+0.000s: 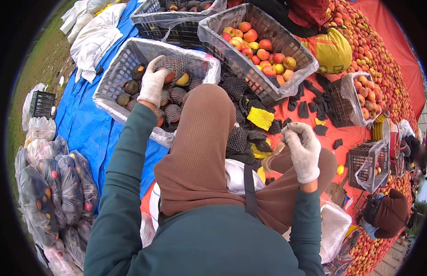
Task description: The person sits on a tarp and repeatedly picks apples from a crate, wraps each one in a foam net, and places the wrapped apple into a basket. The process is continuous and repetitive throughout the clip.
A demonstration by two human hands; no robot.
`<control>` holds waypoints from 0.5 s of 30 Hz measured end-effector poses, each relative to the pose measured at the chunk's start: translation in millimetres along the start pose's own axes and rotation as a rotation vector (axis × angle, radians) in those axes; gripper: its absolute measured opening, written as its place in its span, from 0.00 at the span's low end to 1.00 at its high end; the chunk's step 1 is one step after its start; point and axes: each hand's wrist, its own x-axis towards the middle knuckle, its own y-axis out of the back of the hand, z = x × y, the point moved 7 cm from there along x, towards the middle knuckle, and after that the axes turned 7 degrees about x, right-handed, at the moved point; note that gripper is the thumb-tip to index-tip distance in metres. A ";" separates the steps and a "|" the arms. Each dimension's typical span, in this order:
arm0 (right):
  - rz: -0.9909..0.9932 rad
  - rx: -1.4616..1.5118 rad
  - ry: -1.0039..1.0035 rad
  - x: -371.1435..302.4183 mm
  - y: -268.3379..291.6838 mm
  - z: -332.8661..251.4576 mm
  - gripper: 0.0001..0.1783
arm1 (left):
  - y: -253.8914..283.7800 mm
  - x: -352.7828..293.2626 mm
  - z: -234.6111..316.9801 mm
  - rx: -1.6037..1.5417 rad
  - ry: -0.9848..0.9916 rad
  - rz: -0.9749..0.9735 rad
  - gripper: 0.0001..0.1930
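Note:
My left hand [153, 84], in a white glove, is closed around an apple in a dark foam net [173, 66]. It holds the apple above a lined black crate [99, 90], where several netted apples [173, 113] lie. Past my right knee, my gloved right hand [303, 152] is raised with its fingers curled together; nothing shows in them. Beneath and beside it are loose dark foam nets [236, 138] and a yellow foam net [260, 118]. A second lined crate [232, 57], ahead of my knee, contains bare red and yellow apples [268, 57].
Another lined crate [176, 19] stands at the far left. Bagged apples [52, 193] are stacked on the left beside a blue tarp [84, 124]. Further crates [367, 163] and a large apple heap [370, 46] lie right. Another person [386, 214] is bent over at the lower right.

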 end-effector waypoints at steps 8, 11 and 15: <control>-0.411 -1.205 -0.401 61.0 99.2 148.6 0.14 | -16.4 95.3 -146.7 0.651 0.069 0.028 0.29; -0.604 -1.304 -0.591 58.7 101.0 224.4 0.15 | -34.0 102.8 -161.0 1.082 -0.016 0.079 0.30; -0.555 -1.202 -0.506 63.8 58.9 276.1 0.22 | -38.7 93.4 -198.2 1.200 -0.207 0.109 0.32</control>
